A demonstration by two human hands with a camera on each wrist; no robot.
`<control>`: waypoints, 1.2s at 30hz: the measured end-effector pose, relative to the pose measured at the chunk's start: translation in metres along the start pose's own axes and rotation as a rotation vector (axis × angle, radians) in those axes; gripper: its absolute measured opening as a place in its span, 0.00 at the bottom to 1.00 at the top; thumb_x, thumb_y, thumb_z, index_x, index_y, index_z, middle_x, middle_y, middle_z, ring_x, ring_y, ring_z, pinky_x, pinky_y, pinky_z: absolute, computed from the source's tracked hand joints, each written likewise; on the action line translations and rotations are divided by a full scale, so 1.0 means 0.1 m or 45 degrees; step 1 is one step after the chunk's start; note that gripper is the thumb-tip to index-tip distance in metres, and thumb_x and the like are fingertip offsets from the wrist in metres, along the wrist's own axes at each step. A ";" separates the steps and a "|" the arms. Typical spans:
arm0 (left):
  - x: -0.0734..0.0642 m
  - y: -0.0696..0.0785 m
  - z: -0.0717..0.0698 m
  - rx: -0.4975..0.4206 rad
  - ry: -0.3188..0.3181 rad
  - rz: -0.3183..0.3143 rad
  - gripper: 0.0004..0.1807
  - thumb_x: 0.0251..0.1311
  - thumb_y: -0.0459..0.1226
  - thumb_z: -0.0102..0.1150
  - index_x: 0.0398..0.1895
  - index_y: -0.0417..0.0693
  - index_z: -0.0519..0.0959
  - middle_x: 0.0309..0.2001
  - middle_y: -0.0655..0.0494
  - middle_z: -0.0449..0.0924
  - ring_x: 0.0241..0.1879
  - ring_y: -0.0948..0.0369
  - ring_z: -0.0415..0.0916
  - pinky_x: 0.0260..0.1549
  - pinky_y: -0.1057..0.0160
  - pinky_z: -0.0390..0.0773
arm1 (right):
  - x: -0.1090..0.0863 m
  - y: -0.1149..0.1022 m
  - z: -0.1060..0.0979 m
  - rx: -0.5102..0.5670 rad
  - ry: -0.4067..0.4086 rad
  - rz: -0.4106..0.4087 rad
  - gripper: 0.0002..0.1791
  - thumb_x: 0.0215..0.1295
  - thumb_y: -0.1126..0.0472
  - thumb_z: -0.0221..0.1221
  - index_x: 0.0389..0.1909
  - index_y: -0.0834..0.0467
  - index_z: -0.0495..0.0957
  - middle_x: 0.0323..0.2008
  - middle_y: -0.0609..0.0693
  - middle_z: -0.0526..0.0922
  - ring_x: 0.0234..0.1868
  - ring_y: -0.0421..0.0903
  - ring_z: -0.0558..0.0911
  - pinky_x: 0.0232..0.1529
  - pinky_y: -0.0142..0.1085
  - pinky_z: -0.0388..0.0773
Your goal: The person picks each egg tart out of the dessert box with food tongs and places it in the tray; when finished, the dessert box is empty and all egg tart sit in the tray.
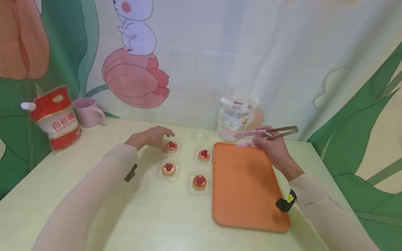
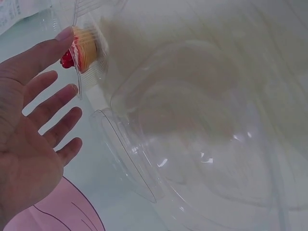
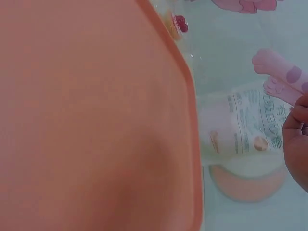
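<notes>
My left hand (image 1: 154,136) reaches beside the far-left tart (image 1: 171,146), its fingers spread and loosely bent. In the left wrist view the thumb overlaps the edge of that tart's clear base; whether it touches, I cannot tell. Three more red-topped tarts, a near-left one (image 1: 169,169), a far-right one (image 1: 204,155) and a near-right one (image 1: 199,181), sit on clear square bases. My right hand (image 1: 271,144) grips metal tongs (image 1: 284,132) with pink paw-shaped tips, above the far end of an orange tray (image 1: 245,188). The tips are apart, with nothing between them.
Clear domed plastic (image 2: 192,125) lies beneath the left forearm, and a clear plastic piece (image 1: 200,135) stands at the back. A white sugar pouch (image 1: 233,120) stands behind the tray. At the back left are a red sugar bag (image 1: 59,122) and a pink mug (image 1: 86,113).
</notes>
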State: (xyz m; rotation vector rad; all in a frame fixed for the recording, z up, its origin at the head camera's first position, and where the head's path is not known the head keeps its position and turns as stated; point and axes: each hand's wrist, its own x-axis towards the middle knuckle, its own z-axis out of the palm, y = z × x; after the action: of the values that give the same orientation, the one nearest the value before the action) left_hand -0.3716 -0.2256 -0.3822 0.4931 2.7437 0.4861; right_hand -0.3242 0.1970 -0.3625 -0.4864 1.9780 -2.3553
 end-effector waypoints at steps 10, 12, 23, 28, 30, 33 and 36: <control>-0.05 -0.05 0.00 -0.068 -0.016 -0.023 0.38 0.55 0.41 0.73 0.70 0.47 0.69 0.66 0.43 0.72 0.67 0.44 0.65 0.66 0.41 0.68 | 0.22 0.20 0.37 -0.060 -0.131 0.100 0.13 0.66 0.75 0.57 0.46 0.56 0.74 0.29 0.43 0.83 0.27 0.39 0.76 0.30 0.28 0.75; -0.05 -0.06 0.00 -0.061 -0.009 -0.011 0.39 0.54 0.41 0.73 0.70 0.45 0.69 0.66 0.42 0.72 0.67 0.44 0.65 0.66 0.41 0.67 | 0.28 0.25 0.48 -0.061 -0.143 0.117 0.14 0.66 0.75 0.58 0.47 0.57 0.73 0.30 0.43 0.85 0.27 0.39 0.78 0.30 0.28 0.76; -0.01 -0.13 0.00 -0.027 0.014 0.000 0.40 0.53 0.43 0.74 0.68 0.42 0.71 0.65 0.42 0.74 0.67 0.44 0.67 0.67 0.41 0.66 | 0.56 0.45 1.08 -0.152 -0.203 0.151 0.19 0.63 0.75 0.59 0.54 0.64 0.70 0.32 0.43 0.88 0.26 0.39 0.76 0.27 0.28 0.72; -0.01 -0.11 -0.01 -0.002 0.002 -0.048 0.40 0.54 0.44 0.74 0.70 0.45 0.69 0.64 0.44 0.74 0.64 0.46 0.68 0.65 0.41 0.68 | 0.68 0.56 1.26 -0.230 -0.222 0.173 0.21 0.64 0.73 0.61 0.56 0.65 0.70 0.32 0.41 0.87 0.26 0.39 0.76 0.28 0.28 0.71; 0.00 -0.10 0.00 -0.008 -0.007 -0.069 0.40 0.55 0.44 0.73 0.70 0.47 0.69 0.64 0.45 0.73 0.64 0.46 0.68 0.65 0.41 0.68 | 0.72 0.60 1.31 -0.250 -0.208 0.192 0.23 0.63 0.72 0.62 0.58 0.65 0.69 0.33 0.41 0.87 0.27 0.38 0.77 0.28 0.28 0.72; 0.00 -0.08 0.00 -0.014 -0.016 -0.088 0.39 0.55 0.44 0.72 0.71 0.49 0.69 0.65 0.45 0.72 0.65 0.46 0.66 0.66 0.40 0.67 | 0.76 0.66 1.39 -0.276 -0.175 0.209 0.26 0.62 0.72 0.63 0.60 0.66 0.69 0.36 0.45 0.88 0.28 0.39 0.78 0.29 0.28 0.74; 0.01 -0.08 0.00 -0.018 -0.020 -0.109 0.39 0.56 0.44 0.72 0.71 0.50 0.69 0.65 0.46 0.72 0.66 0.45 0.66 0.66 0.39 0.66 | 0.81 0.71 1.46 -0.276 -0.161 0.207 0.26 0.61 0.73 0.64 0.61 0.66 0.69 0.38 0.49 0.89 0.28 0.39 0.78 0.29 0.28 0.75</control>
State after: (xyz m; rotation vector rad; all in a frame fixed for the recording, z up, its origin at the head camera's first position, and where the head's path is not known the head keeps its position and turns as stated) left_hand -0.3747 -0.2320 -0.3852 0.3731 2.7313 0.4779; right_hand -0.3765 0.0260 -0.3928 -0.4499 2.1355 -1.9774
